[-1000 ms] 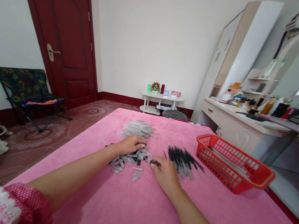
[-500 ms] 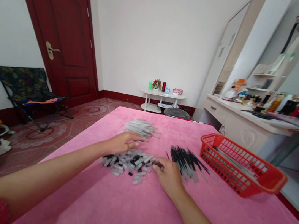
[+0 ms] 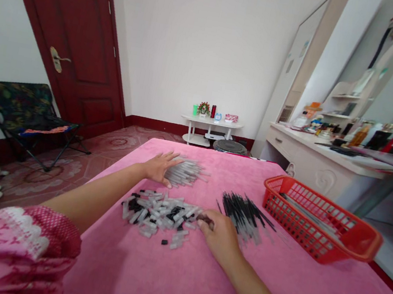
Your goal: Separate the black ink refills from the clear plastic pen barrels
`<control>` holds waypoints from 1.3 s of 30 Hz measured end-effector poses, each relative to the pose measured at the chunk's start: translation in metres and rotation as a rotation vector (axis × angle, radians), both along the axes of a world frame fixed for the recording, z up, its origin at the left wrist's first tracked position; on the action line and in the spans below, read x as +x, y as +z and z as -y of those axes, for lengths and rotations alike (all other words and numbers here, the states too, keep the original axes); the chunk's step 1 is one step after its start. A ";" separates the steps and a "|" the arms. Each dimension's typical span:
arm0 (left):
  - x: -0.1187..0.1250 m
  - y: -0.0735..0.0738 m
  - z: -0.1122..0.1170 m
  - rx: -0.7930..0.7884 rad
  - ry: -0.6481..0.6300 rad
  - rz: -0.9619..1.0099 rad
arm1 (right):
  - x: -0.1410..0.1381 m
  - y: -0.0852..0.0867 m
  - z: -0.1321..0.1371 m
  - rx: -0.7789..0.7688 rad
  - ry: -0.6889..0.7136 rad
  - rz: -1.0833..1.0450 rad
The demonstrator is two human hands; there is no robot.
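Observation:
My left hand (image 3: 159, 167) is at the left end of a heap of thin grey-white sticks (image 3: 188, 172), its fingers spread and the thumb pointing toward me. Whether it touches the sticks I cannot tell. Nearer me lies a loose pile of small clear caps with short black pieces (image 3: 160, 211). My right hand (image 3: 219, 229) rests at the right edge of that pile, fingers curled with thumb against them; anything inside the curl is hidden. Just beyond that hand is a bundle of slim black sticks with pale clear ends (image 3: 245, 214).
A red plastic basket (image 3: 317, 239) with long thin items in it stands on the right of the pink-covered table (image 3: 164, 288). A single black piece (image 3: 164, 242) lies in front of the pile. Beyond are a dressing table (image 3: 323, 162) and a folding chair (image 3: 24, 109).
My left hand has moved from above the cap pile, away from me and leftward to the grey-white sticks, and its fingers have spread. My right hand has stayed nearly in place.

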State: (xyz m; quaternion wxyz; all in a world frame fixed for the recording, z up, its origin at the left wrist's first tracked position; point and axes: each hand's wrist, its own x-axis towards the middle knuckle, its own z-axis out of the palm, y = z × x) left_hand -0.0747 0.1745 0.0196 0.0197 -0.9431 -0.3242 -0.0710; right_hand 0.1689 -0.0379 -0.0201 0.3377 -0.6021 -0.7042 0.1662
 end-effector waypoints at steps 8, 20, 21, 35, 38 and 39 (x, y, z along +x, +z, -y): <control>0.013 -0.011 0.004 -0.054 -0.198 0.146 | -0.001 0.001 -0.001 -0.013 -0.011 -0.013; 0.029 -0.009 0.045 -0.038 -0.082 0.143 | -0.001 -0.001 -0.001 -0.007 -0.019 0.009; 0.030 -0.007 0.048 -0.063 -0.078 0.161 | -0.001 -0.001 -0.001 -0.004 -0.020 0.017; 0.039 0.000 0.067 -0.279 -0.057 0.447 | -0.002 0.001 0.000 0.010 -0.016 0.024; 0.042 0.000 0.074 -0.303 -0.132 0.367 | -0.001 0.001 0.000 0.017 -0.018 0.027; 0.042 0.000 0.078 -0.310 -0.138 0.349 | -0.001 0.001 0.000 0.018 -0.016 0.027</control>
